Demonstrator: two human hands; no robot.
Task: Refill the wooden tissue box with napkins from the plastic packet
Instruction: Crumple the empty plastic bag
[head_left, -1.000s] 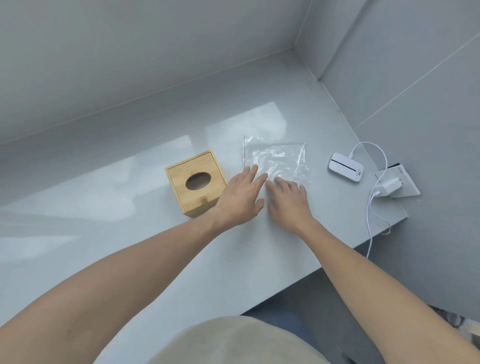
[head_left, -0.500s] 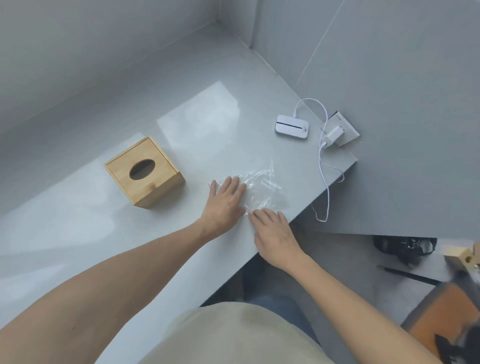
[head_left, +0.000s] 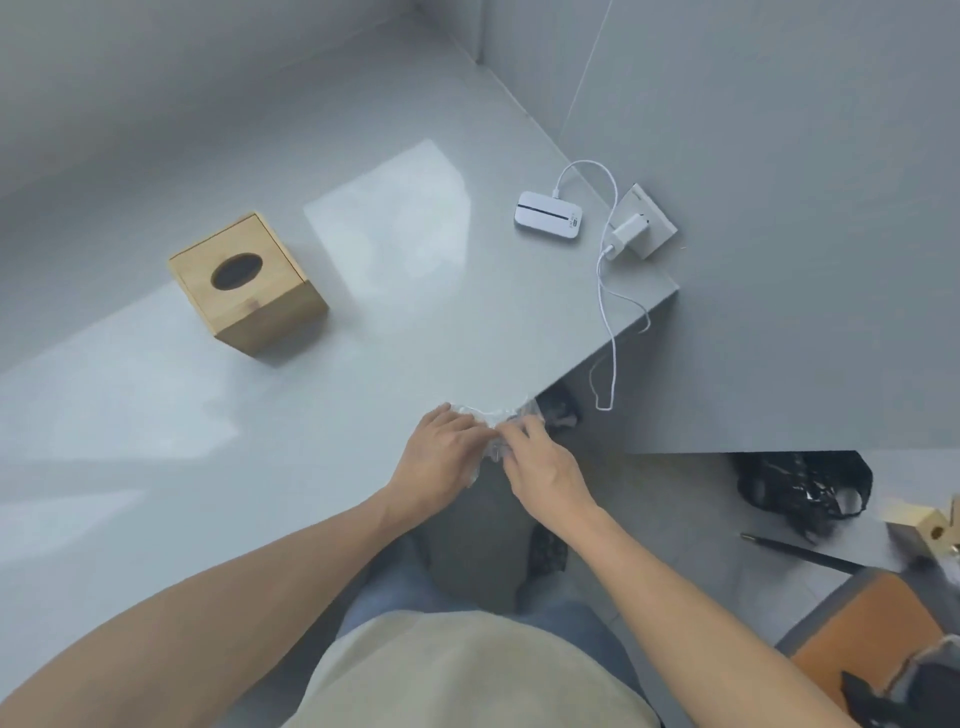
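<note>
I note the grey counter (head_left: 322, 447) as the largest item, with the wooden tissue box (head_left: 248, 283) standing upright well apart from my hands, its oval opening dark and apparently without napkins. The clear plastic packet (head_left: 491, 415) sits at the counter's near edge, bunched between both hands. My left hand (head_left: 441, 449) grasps its left part, fingers curled over the film; my right hand (head_left: 540, 457) pinches its right part. The film is transparent, so I cannot confirm whether any napkins are inside. Risk, in my judgement: the packet overhangs the edge, and a slipping grip on the slick film could drop it to the floor.
</note>
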